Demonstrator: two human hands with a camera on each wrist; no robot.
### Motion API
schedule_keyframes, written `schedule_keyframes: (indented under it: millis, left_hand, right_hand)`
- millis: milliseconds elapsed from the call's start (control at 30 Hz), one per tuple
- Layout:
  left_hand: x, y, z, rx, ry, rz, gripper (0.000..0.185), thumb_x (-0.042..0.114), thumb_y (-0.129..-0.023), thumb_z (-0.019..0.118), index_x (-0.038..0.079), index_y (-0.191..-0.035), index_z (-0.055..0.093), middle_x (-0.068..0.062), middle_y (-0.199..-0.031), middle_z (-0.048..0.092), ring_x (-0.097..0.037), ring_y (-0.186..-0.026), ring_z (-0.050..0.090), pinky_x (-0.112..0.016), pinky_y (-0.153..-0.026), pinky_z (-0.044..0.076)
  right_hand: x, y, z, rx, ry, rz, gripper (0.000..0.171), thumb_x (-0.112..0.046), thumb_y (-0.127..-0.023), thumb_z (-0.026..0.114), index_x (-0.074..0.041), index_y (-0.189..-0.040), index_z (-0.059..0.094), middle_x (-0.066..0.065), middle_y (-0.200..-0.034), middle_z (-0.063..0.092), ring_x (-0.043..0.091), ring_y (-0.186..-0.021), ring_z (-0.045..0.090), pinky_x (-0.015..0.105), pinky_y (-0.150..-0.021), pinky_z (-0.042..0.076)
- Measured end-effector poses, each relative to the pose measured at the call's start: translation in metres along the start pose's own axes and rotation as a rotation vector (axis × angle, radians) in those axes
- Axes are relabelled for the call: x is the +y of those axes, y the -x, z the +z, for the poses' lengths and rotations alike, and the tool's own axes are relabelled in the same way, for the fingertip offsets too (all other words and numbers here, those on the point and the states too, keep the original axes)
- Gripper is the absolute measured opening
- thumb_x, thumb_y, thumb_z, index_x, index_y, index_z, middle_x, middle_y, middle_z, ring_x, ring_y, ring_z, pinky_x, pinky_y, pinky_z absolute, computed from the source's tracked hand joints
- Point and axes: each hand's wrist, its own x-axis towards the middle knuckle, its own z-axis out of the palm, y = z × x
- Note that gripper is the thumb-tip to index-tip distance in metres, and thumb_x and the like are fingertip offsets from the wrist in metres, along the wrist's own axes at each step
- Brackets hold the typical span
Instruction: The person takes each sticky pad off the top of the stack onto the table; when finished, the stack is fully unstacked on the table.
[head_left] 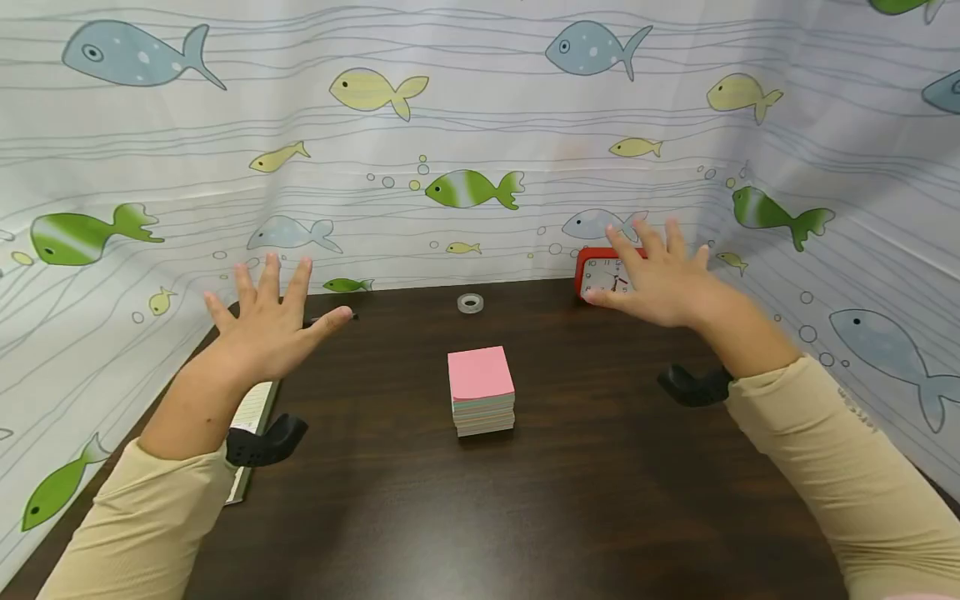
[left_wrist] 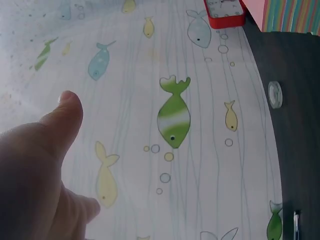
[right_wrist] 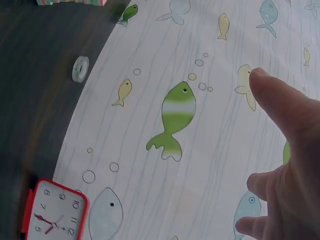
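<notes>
Both hands hover above a dark wooden table (head_left: 600, 500) with fingers spread and nothing in them. My left hand (head_left: 270, 329) is at the left, above a black pen (head_left: 330, 319) and a notepad (head_left: 251, 417) near the table's left edge. My right hand (head_left: 652, 279) is at the back right, in front of a red alarm clock (head_left: 600, 271), partly hiding it. A stack of sticky notes (head_left: 482, 390) with a pink top sheet stands in the middle between the hands. In the wrist views the left thumb (left_wrist: 62, 120) and right thumb (right_wrist: 280, 102) show extended.
A clear tape roll (head_left: 470, 302) lies at the back middle of the table, also seen as the tape roll (right_wrist: 80, 68). A white fish-print curtain (head_left: 465, 150) encloses the table at the back and both sides. The clock (right_wrist: 52, 212) stands against it.
</notes>
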Motion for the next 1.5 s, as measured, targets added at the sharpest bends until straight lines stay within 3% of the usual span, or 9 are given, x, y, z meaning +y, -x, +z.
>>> schedule_keyframes:
  millis: [167,333,433,567,733,900,1033,1333,1500]
  left_hand:
    - [0.006,0.0,0.011,0.002,0.045,0.04,0.086,0.067,-0.082,0.025,0.012,-0.14,-0.009,-0.024,-0.139,-0.017,-0.037,-0.116,-0.032,-0.064,-0.079,-0.021]
    - [0.016,-0.004,0.033,0.012,0.085,0.094,0.086,0.067,-0.081,0.027,0.013,-0.141,-0.003,-0.023,-0.141,-0.002,-0.042,-0.123,-0.017,-0.065,-0.085,-0.01]
    - [0.023,-0.006,0.047,0.009,0.138,0.138,0.084,0.065,-0.082,0.03,0.012,-0.141,0.002,-0.02,-0.142,0.006,-0.041,-0.126,-0.006,-0.064,-0.089,-0.001]
    - [0.034,-0.012,0.069,-0.036,0.305,0.231,0.085,0.061,-0.082,0.04,0.01,-0.141,0.007,-0.014,-0.142,0.013,-0.034,-0.128,0.006,-0.053,-0.097,0.011]
    - [0.049,-0.02,0.099,-0.102,0.485,0.3,0.096,0.056,-0.073,0.059,0.006,-0.14,0.011,-0.011,-0.141,0.019,-0.026,-0.127,0.018,-0.046,-0.097,0.021]
    - [0.053,-0.027,0.123,-0.169,0.649,0.277,0.099,0.043,-0.066,0.072,0.009,-0.139,0.014,-0.011,-0.137,0.027,-0.029,-0.123,0.027,-0.048,-0.092,0.029]
    - [0.055,-0.033,0.139,-0.227,0.747,0.269,0.102,0.036,-0.064,0.075,0.01,-0.139,0.012,-0.011,-0.138,0.024,-0.031,-0.122,0.027,-0.049,-0.089,0.031]
    - [0.061,-0.038,0.168,-0.234,0.874,0.215,0.115,0.029,-0.06,0.08,0.015,-0.14,-0.002,-0.008,-0.139,0.018,-0.025,-0.123,0.024,-0.049,-0.091,0.029]
    - [0.063,-0.04,0.173,-0.224,0.888,0.207,0.104,0.024,-0.063,0.079,0.007,-0.138,0.008,-0.009,-0.136,0.023,-0.027,-0.121,0.027,-0.048,-0.091,0.029]
  right_hand:
    - [-0.003,-0.003,0.014,0.079,-0.019,-0.076,0.094,-0.071,-0.074,0.037,-0.015,-0.142,0.005,0.02,-0.142,0.003,0.045,-0.124,-0.007,0.068,-0.085,0.005]
    - [-0.01,-0.007,0.036,0.129,-0.061,-0.186,0.092,-0.067,-0.075,0.044,-0.009,-0.14,0.016,0.017,-0.14,0.015,0.041,-0.125,0.006,0.06,-0.092,0.014]
    - [-0.018,-0.009,0.049,0.105,-0.109,-0.241,0.091,-0.064,-0.075,0.047,-0.008,-0.14,0.017,0.016,-0.139,0.016,0.038,-0.126,0.009,0.056,-0.095,0.016]
    - [-0.032,-0.01,0.062,0.05,-0.209,-0.306,0.088,-0.058,-0.076,0.054,-0.008,-0.139,0.018,0.015,-0.138,0.019,0.036,-0.125,0.012,0.052,-0.096,0.019]
    - [-0.053,-0.018,0.08,-0.018,-0.316,-0.389,0.087,-0.05,-0.074,0.062,-0.01,-0.139,0.02,0.011,-0.138,0.023,0.03,-0.125,0.016,0.048,-0.096,0.021]
    - [-0.069,-0.033,0.099,-0.093,-0.377,-0.458,0.092,-0.047,-0.069,0.069,-0.008,-0.138,0.021,0.01,-0.137,0.026,0.027,-0.123,0.021,0.046,-0.095,0.025]
    - [-0.073,-0.043,0.111,-0.17,-0.406,-0.479,0.096,-0.045,-0.065,0.073,-0.007,-0.138,0.022,0.011,-0.136,0.028,0.027,-0.122,0.024,0.046,-0.094,0.028]
    - [-0.076,-0.053,0.126,-0.224,-0.409,-0.534,0.096,-0.039,-0.064,0.076,-0.002,-0.136,0.024,0.012,-0.133,0.032,0.023,-0.118,0.03,0.039,-0.094,0.03]
    - [-0.074,-0.052,0.129,-0.227,-0.42,-0.518,0.096,-0.035,-0.064,0.077,0.0,-0.136,0.024,0.012,-0.128,0.036,0.022,-0.111,0.036,0.038,-0.091,0.033]
